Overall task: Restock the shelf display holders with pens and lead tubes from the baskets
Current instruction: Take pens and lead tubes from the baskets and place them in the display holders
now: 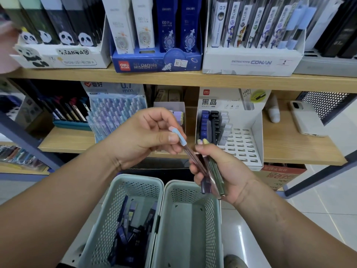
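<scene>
1. My left hand (146, 136) is in the middle of the frame. Its thumb and forefinger pinch the pale blue cap end of a pen (181, 140), and the other fingers are curled in.
2. That pen slants down to the right, and its lower end lies in among the bundle of pens (214, 171) in my right hand.
3. My right hand (222, 171), just right of centre, is curled round the bundle, gripping it. The pastel cap ends stick up above my fingers and the tips poke out below my palm.
4. Both hands are above two pale green perforated baskets at the bottom of the frame, which stand side by side and touch.
5. The left basket (135, 182) holds a loose pile of dark blue and black lead tubes (133, 235).
6. The right basket (193, 188) is directly under my right hand.
7. Behind my hands, on the lower wooden shelf (289, 147), stands a white slotted display holder (243, 146). It has blue, black and clear tubes in its left columns.
8. Just left of it is a small cardboard holder (170, 107) with pastel-capped pens inside.
9. A white phone (307, 120) lies at the right of the same shelf, well apart from the holders.
</scene>
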`<action>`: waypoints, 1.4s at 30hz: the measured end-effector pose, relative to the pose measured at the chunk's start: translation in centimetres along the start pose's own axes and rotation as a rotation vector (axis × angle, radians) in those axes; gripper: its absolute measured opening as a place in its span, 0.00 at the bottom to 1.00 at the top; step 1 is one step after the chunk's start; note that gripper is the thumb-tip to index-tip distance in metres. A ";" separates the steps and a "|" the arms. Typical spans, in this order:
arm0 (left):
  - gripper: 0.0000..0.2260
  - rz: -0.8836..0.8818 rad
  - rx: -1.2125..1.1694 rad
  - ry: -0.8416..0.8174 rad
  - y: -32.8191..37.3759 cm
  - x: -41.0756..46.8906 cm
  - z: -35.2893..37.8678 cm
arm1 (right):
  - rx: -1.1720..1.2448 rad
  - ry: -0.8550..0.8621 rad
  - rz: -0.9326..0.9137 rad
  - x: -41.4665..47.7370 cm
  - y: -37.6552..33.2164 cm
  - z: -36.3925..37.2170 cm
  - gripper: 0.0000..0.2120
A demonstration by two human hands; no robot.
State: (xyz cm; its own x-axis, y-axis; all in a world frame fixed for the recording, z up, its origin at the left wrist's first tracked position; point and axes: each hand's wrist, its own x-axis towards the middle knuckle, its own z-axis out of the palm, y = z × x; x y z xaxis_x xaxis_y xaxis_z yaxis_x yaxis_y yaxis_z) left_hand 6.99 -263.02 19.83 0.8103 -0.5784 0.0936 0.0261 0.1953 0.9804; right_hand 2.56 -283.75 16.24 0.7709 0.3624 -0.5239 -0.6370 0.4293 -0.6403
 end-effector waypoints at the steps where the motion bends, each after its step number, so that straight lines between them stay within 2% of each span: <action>1: 0.12 -0.001 0.054 0.019 0.3 -0.1 -0.3 | -0.037 0.044 -0.014 0.0 0.0 0.0 0.11; 3: 0.09 -0.013 0.162 0.066 0.7 -0.2 -0.8 | -0.143 0.129 -0.059 0.2 0.2 0.0 0.05; 7: 0.06 -0.042 0.296 0.146 1.7 -0.8 -2.5 | -0.229 0.225 -0.134 0.6 0.5 -0.1 0.03; 11: 0.08 -0.121 0.794 0.202 1.3 -0.7 -3.5 | -0.188 0.269 -0.204 0.7 0.3 -0.3 0.06; 14: 0.09 -0.100 1.102 0.311 -0.1 -0.1 -3.3 | -0.193 0.260 -0.217 0.7 0.4 -0.2 0.06; 18: 0.10 0.018 1.220 0.420 -1.4 0.7 -3.0 | -0.197 0.250 -0.220 0.6 0.7 -0.2 0.05; 24: 0.07 0.116 1.364 0.461 -2.0 1.9 -3.3 | -0.218 0.244 -0.231 0.6 0.7 -0.8 0.05; 30: 0.07 0.063 1.505 0.374 -2.9 4.1 -3.7 | -0.226 0.240 -0.238 0.8 0.7 -1.1 0.05; 34: 0.06 0.015 1.738 0.270 -3.5 5.0 -3.4 | -0.217 0.236 -0.232 0.9 0.6 -1.1 0.05; 37: 0.05 0.018 1.922 0.289 -3.9 5.3 -3.2 | -0.208 0.220 -0.226 1.0 0.5 -1.2 0.05; 42: 0.06 0.034 1.962 0.395 -3.5 6.0 -3.2 | -0.201 0.193 -0.220 1.0 0.5 -1.2 0.05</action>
State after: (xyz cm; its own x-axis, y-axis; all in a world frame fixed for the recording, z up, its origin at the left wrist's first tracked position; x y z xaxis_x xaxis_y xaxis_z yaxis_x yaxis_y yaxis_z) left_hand 13.65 -264.69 16.42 0.8639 -0.3666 0.3453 -0.3242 -0.9295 -0.1758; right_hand 2.99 -284.16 14.72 0.8888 0.1079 -0.4453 -0.4561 0.3013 -0.8374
